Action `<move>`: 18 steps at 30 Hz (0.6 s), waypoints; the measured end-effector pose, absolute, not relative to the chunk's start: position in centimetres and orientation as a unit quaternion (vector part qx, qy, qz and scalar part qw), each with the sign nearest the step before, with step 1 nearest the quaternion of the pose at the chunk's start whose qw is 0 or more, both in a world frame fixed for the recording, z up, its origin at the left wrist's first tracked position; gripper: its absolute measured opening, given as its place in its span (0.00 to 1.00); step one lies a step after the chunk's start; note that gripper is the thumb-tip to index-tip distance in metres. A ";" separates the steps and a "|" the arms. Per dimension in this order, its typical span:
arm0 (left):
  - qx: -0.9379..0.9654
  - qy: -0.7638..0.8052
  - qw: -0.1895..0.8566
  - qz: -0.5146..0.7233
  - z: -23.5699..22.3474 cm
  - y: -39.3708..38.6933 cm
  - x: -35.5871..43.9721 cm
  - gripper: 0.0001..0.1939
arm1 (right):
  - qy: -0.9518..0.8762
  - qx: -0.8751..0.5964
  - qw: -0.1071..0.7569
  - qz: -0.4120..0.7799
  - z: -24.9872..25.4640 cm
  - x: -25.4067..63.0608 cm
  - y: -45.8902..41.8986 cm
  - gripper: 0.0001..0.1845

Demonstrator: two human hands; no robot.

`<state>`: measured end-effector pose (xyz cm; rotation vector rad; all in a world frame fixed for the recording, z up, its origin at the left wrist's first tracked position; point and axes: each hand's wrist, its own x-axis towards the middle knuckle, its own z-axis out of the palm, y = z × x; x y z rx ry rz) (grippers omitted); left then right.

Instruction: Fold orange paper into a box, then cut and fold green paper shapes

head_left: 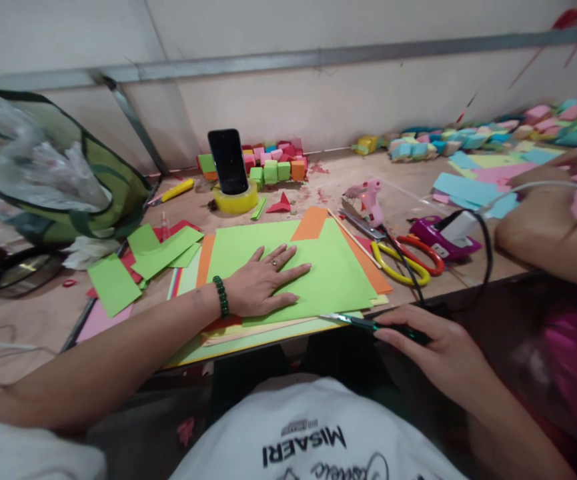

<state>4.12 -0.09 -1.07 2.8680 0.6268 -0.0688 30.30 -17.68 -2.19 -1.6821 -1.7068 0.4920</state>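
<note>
My left hand (268, 283) lies flat with fingers spread on a green paper sheet (333, 267), at the top of a stack of coloured sheets by the table's front edge. An orange strip (311, 223) crosses the far side of that sheet. In my right hand (433, 340) is a utility knife (361, 323) with a dark handle, its blade pointing left along the sheet's near edge. Whether the blade touches the paper I cannot tell. Cut green pieces (168, 253) lie left of the stack.
Yellow- and red-handled scissors (403, 267), a pink glue gun (371, 200) and a purple power socket (441, 237) lie right. Behind stand a phone (227, 163) on a tape roll (237, 200) and folded paper blocks (273, 167). Another person's arm (548, 227) reaches in at far right.
</note>
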 end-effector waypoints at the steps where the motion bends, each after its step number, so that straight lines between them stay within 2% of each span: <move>1: 0.971 0.214 0.102 -0.022 -0.9 -0.2 4.3 0.33 | -0.653 -0.652 0.339 0.183 -2.3 30.6 -17.7 0.12; 8: 0.973 0.209 0.094 -0.022 0.7 -0.3 3.4 0.31 | -0.645 -0.664 0.334 0.179 -2.8 30.8 -17.8 0.12; 18: 0.972 0.205 0.101 -0.054 -0.4 -0.5 2.4 0.31 | -0.659 -0.645 0.329 0.202 -2.8 29.8 -17.4 0.11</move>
